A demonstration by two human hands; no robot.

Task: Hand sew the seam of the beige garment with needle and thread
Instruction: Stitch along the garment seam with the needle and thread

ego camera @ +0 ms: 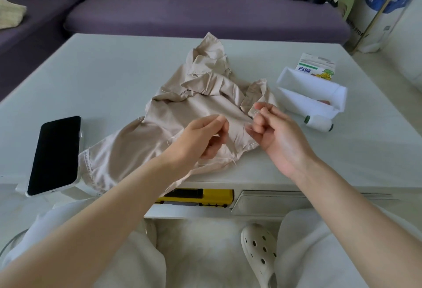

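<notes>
There is one beige garment; left of it, one phone; right of it, one box, one carton, one spool; over it, one left hand, one right hand (two hands).

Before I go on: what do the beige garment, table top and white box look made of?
Beige garment: thin woven cloth, matte; it creases sharply, with loose threads at its edges. Table top: hard, smooth, pale, faint sheen; painted board or glass, unclear. White box: matte, straight thin walls; probably card or plastic.
</notes>
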